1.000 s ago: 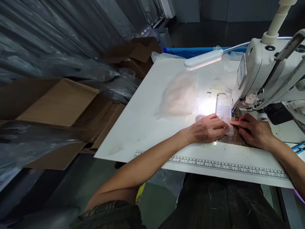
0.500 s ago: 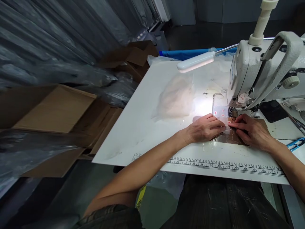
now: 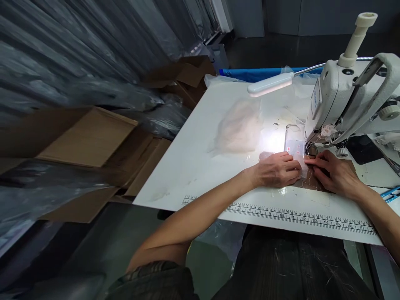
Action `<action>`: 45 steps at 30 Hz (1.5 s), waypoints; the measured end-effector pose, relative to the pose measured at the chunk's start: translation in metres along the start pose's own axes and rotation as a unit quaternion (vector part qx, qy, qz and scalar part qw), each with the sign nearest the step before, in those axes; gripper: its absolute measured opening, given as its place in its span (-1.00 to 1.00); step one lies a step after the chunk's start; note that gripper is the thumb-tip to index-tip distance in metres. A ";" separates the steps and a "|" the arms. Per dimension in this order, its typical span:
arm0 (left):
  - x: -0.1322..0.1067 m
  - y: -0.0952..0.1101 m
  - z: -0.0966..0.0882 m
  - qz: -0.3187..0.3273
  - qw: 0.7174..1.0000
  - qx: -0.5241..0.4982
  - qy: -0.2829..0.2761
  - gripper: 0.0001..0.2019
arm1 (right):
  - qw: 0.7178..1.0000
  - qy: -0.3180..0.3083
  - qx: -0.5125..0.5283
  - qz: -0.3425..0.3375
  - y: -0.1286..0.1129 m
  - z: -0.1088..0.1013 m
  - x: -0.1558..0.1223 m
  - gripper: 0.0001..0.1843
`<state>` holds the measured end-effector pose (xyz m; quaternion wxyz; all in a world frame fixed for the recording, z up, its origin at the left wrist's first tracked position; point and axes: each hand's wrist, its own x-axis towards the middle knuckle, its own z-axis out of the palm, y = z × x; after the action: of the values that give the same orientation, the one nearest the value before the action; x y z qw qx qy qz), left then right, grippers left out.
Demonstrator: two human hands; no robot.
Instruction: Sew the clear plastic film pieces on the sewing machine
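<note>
Under the needle of a white sewing machine [image 3: 328, 96] lies a thin, see-through whitish piece of fabric [image 3: 293, 146] with small pinkish-red spots. My left hand [image 3: 280, 170] rests on its left part, the fingers bent and closed together on the fabric, just in front of the presser foot. From the right, my right hand [image 3: 334, 173] has its thumb and index finger closed at the fabric's edge; the fingertips nearly meet those of my left hand. Beneath both hands is a brown, shiny sheet [image 3: 312, 181] on the machine bed.
A pile of sheer, pale fabric [image 3: 239, 127] lies left on the white table [image 3: 175, 179]. Above it hangs a lamp [image 3: 270, 84]. A printed ruler [image 3: 300, 216] runs along the front edge. Blue thread snips [image 3: 390, 194] lie right; open cardboard boxes [image 3: 89, 135] stand left.
The whole view has shifted, so the table and machine appear a little further right. Both hands stay at the fabric by the needle, with hardly any visible movement against it.
</note>
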<state>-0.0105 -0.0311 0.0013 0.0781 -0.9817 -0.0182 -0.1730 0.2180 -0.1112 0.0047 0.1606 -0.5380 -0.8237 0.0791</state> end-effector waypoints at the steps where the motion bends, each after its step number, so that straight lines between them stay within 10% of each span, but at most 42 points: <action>1: 0.000 0.001 0.001 0.002 1.000 0.006 0.013 -0.71 | 1.000 0.006 0.018 -0.004 0.001 0.000 -0.001 -0.56; 25: -0.004 -0.001 0.007 0.018 0.995 0.021 0.097 -0.75 | 0.998 0.031 0.010 -0.046 -0.002 0.002 -0.003 -0.54; 45: -0.003 0.002 0.003 -0.009 0.999 -0.002 0.042 -0.71 | 0.999 0.031 0.006 -0.037 0.003 0.004 -0.007 -0.55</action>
<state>-0.0123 -0.0323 -0.0025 0.0758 -0.9735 -0.0231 -0.2146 0.2215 -0.1159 -0.0013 0.1925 -0.5085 -0.8370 0.0615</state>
